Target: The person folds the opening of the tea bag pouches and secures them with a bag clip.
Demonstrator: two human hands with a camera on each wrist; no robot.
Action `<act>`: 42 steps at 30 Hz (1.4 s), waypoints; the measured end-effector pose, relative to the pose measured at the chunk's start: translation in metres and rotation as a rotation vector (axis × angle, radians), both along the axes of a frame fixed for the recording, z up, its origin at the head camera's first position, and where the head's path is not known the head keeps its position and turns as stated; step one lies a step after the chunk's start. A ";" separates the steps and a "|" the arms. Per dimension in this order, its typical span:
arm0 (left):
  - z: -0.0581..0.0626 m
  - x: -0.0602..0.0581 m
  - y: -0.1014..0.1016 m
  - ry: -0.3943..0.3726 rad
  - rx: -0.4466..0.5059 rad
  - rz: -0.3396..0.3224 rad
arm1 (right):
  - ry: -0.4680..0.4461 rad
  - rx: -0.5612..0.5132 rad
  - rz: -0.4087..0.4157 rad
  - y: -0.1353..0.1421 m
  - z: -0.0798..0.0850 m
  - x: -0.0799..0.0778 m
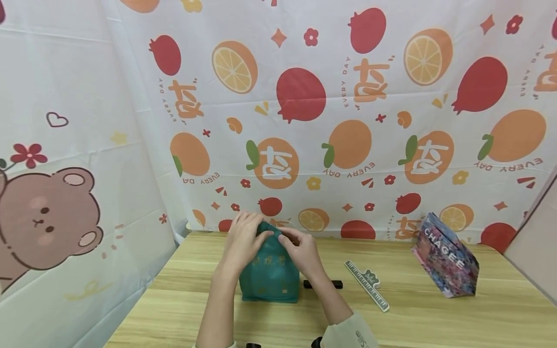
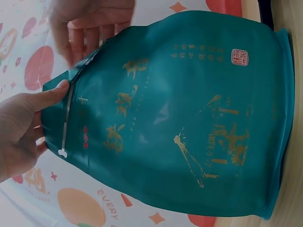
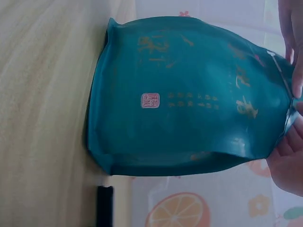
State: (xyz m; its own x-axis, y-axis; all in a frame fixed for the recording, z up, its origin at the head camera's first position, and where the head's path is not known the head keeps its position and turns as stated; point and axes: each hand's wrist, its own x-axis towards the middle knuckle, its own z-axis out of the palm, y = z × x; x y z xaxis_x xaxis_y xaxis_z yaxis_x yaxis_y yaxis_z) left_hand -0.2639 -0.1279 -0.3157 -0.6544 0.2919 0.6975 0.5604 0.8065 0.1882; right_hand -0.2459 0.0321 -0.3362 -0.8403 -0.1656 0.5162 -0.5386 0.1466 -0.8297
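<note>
A teal-green tea bag with gold Chinese characters stands upright on the table, its top narrowed between both hands. My left hand pinches the top left, thumb on the front and fingers behind. The right hand pinches the upper right edge with thumb and forefinger. In the left wrist view, a thin pale strip with a small white end crosses the bag near its top, close to the left thumb. The right wrist view shows the bag's side fold and a red square seal on its front.
A black bar lies beside the bag, partly behind the right forearm. Farther right lie a piano-key-patterned ruler and a colourful CHAGEE pouch standing on the wooden table. A fruit-printed curtain hangs behind.
</note>
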 end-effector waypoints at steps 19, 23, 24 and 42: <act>0.001 -0.003 0.005 0.005 0.010 0.024 | 0.151 -0.016 -0.195 -0.016 -0.007 -0.030; 0.001 -0.003 0.005 0.011 0.016 0.017 | 0.103 -0.035 -0.136 -0.012 -0.005 -0.032; 0.001 -0.003 0.005 0.010 0.018 0.014 | 0.089 -0.034 -0.114 -0.011 -0.005 -0.032; 0.002 -0.005 0.005 0.030 0.038 0.003 | -0.002 0.006 -0.095 0.003 -0.028 -0.029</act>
